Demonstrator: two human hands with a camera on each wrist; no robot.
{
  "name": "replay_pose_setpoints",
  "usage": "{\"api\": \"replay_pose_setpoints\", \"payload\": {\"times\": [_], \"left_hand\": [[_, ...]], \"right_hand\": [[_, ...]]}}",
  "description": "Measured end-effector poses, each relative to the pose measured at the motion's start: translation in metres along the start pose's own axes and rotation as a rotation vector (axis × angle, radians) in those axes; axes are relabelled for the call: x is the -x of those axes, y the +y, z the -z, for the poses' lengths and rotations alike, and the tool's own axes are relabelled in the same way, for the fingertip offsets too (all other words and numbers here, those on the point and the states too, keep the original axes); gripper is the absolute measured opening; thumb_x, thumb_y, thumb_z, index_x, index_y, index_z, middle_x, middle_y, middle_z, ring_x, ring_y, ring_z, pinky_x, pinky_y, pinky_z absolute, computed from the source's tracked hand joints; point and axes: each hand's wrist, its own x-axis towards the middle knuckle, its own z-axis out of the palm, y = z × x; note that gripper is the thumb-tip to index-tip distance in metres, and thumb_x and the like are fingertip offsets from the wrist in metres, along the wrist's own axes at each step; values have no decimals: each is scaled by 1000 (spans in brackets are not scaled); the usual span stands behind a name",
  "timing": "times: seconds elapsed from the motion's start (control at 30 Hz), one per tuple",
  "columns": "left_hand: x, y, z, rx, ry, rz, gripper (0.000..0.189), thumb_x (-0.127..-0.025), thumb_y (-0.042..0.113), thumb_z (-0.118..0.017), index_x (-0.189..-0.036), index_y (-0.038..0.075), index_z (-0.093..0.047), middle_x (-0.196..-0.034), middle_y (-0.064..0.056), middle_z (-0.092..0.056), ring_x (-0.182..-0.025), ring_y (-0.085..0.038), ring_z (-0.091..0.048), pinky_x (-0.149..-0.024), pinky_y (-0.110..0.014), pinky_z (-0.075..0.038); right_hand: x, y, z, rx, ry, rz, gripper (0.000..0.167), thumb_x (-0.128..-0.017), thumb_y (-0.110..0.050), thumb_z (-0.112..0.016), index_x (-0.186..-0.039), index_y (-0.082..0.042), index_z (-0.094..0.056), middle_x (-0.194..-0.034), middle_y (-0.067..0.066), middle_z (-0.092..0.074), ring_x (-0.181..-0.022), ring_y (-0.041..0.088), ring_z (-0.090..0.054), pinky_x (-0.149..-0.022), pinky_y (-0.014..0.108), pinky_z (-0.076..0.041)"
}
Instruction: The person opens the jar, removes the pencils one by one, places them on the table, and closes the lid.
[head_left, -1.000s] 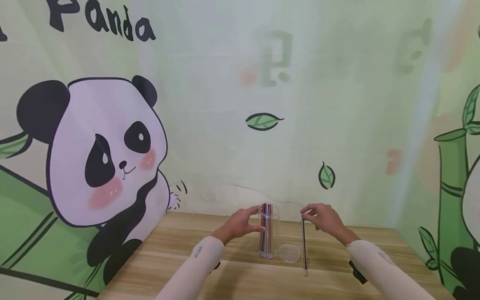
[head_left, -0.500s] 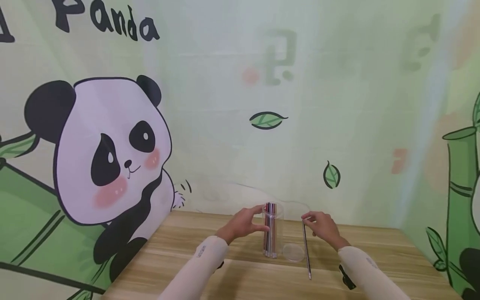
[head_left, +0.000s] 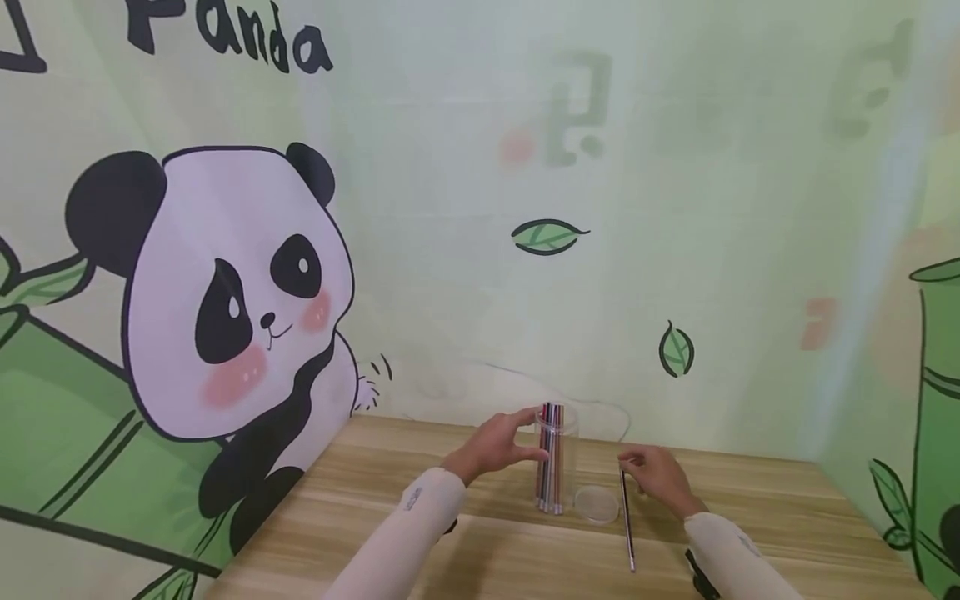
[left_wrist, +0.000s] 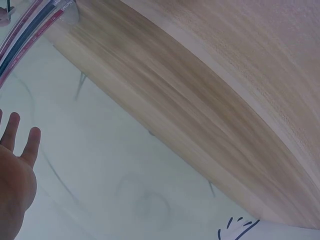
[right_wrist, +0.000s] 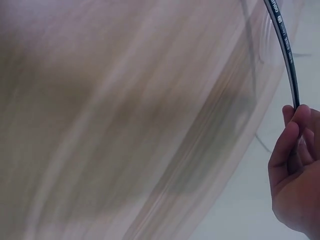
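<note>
A clear plastic jar (head_left: 570, 471) stands upright on the table, with several slim dark, red and brown pencils (head_left: 551, 471) leaning to its left side. Around the jar's upper left side my left hand (head_left: 497, 444) holds on, thumb in front and a finger at the rim; the left wrist view shows the spread fingers (left_wrist: 31, 145) close to the jar. Farther right, my right hand (head_left: 662, 481) pinches a dark pencil (head_left: 628, 525) by its upper end. It hangs nearly upright, silvery end down, and white lettering shows on its shaft in the right wrist view.
A round clear lid (head_left: 597, 504) lies flat on the table between the jar and the held pencil. The wooden table (head_left: 360, 500) ends at the back against a pale green cloth (head_left: 450, 292) printed with a panda and leaves.
My right hand has lowered the pencil and brought it nearer the front, its lower end now farther forward. My left hand stays on the jar. The head view has turned slightly left.
</note>
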Motion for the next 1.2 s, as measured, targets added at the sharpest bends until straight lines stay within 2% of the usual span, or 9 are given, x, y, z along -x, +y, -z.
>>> {"api": "replay_pose_setpoints", "payload": {"times": [0.43,0.57,0.77,0.97,1.2], "left_hand": [[-2,-1,-3,4,13,-35,76,-90,46,-80,-155,19,-49,-148,-4,-60,-135,-23,-59,-113,-42,-46],[0,-2,-3,-3,21,-29,77,-90,47,-79,-155,19,-49,-148,-5,-61,-134,-24,-59,-112,-43,-46],[-1,-3,-2,-3,26,-24,78,-90,48,-79,-155,18,-48,-148,-5,-61,-134,-24,-59,-112,-43,-46],[-1,-3,-3,-2,32,-35,77,-90,47,-79,-155,19,-49,-148,-4,-61,-134,-24,-59,-112,-44,-47],[-2,-5,-3,-2,22,-17,79,-89,50,-78,-156,20,-48,-149,-3,-60,-135,-23,-58,-112,-44,-47]], "right_hand": [[8,-1,1,20,-39,-70,17,-98,-9,-70,-109,2,-74,-92,11,-77,-52,20,-62,-53,30,-45],[6,4,-3,26,-30,-85,16,-97,-11,-70,-107,0,-75,-93,10,-77,-51,16,-60,-51,29,-45],[6,8,-8,55,0,-68,12,-95,-11,-72,-104,-3,-76,-91,9,-78,-51,12,-59,-51,28,-44],[12,4,-7,57,18,-55,12,-95,-11,-72,-103,-4,-76,-92,10,-78,-52,13,-60,-52,28,-44],[16,3,-7,37,21,-52,14,-95,-13,-73,-104,-2,-76,-92,12,-78,-52,16,-62,-52,29,-45]]}}
